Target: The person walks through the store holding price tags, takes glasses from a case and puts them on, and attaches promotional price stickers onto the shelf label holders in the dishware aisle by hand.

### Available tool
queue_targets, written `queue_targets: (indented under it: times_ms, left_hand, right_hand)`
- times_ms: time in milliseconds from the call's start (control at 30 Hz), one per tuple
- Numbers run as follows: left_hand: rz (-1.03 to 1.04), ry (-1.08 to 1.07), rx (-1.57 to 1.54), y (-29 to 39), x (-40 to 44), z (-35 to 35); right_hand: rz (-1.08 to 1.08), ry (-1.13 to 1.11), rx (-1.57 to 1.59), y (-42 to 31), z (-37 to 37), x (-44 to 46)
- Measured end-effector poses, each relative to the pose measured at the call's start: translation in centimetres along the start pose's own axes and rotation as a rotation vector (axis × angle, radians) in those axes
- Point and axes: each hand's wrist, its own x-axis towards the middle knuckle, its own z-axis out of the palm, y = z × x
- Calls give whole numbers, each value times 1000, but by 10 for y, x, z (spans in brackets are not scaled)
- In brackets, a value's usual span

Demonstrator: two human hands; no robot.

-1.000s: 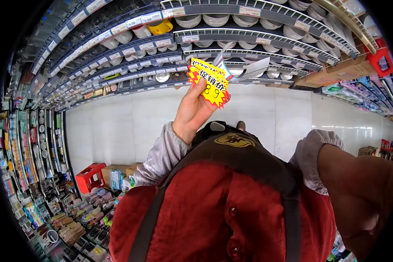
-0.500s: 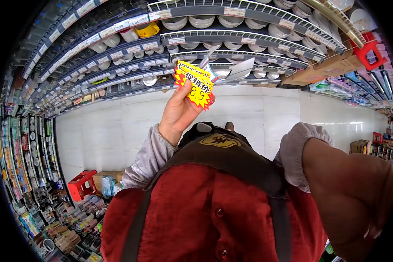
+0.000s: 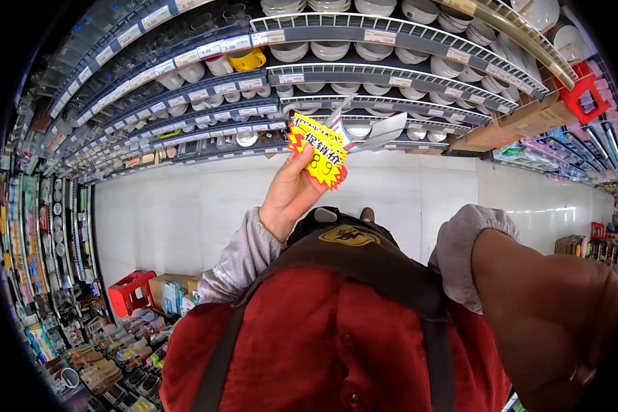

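Note:
My left hand (image 3: 290,198) grips a small stack of yellow, red-edged, starburst promotional price signs (image 3: 323,163), thumb on top. The front one carries black Chinese characters and a handwritten number that looks like 8.9. Behind the signs, pale grey and white sheets or strips (image 3: 386,130) fan out to the right; their kind is unclear. My right hand (image 3: 549,295) is raised very close to the camera at the lower right, dark and large. Its fingers are mostly lost at the frame's edge, so I cannot see whether it holds anything.
Shelves of stacked white bowls (image 3: 374,51) with price labels stretch ahead. A yellow mug (image 3: 248,60) stands among cups. Red plastic stools (image 3: 132,294) and cardboard boxes are at the sides. Pale floor tiles (image 3: 165,213) lie below; racks of small goods line the left.
The shelves and floor sit slightly lower and further right in view as the camera tilts. My left hand, still holding the signs, appears a little lower and to the right.

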Motion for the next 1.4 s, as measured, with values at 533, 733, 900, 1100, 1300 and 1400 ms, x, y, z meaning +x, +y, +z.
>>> queue_targets:
  times_ms: [533,733,900,1100,1300,1400]
  left_hand:
    - [11,-32,14,5,3,-1]
    - [14,-59,58,8,3,-3]
    - [17,-47,53,11,2,-2]
    - [13,-25,23,14,1,-8]
    - [54,-63,31,19,4,-17]
    - [127,-1,108,25,5,-6]
  right_hand:
    - [-87,-36,-34,-9,1,16]
    - [-156,-49,-108,-5,-11,29]
    - [-208,-66,-182,-4,-19,40]
    - [-196,-90,-326,7,-20,50]
    - [-178,-89,-530,20,-20,49]
    - [-198,-84,-698,27,-18,44]
